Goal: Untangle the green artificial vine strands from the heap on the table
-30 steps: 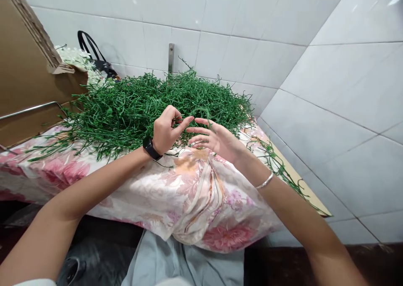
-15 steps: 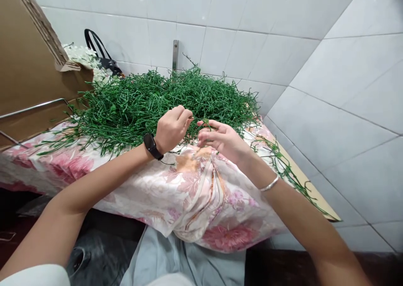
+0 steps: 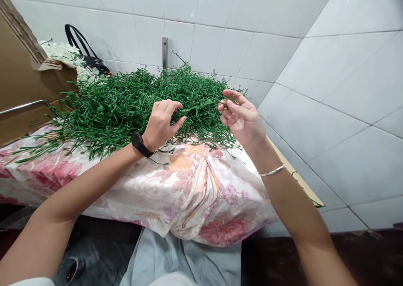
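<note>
A big heap of thin green artificial stems (image 3: pixel 132 103) lies on a table covered with a pink floral cloth (image 3: pixel 195 189). My left hand (image 3: pixel 162 124), with a black watch on the wrist, pinches one green stem (image 3: pixel 197 106) at the near edge of the heap. My right hand (image 3: pixel 242 118), a silver bangle on its wrist, is raised to the right with its fingertips curled round the other end of that same stem. The stem stretches between the two hands.
A brown cardboard box (image 3: pixel 22 80) with a metal bar stands at the left. Behind it are white flowers (image 3: pixel 64 53) and a black bag (image 3: pixel 91 61). White tiled walls (image 3: pixel 330 89) close in behind and at the right. A metal bracket (image 3: pixel 164 53) is on the back wall.
My right hand has risen and moved right, away from my left hand, drawing a green stem out between them. The view has shifted slightly.
</note>
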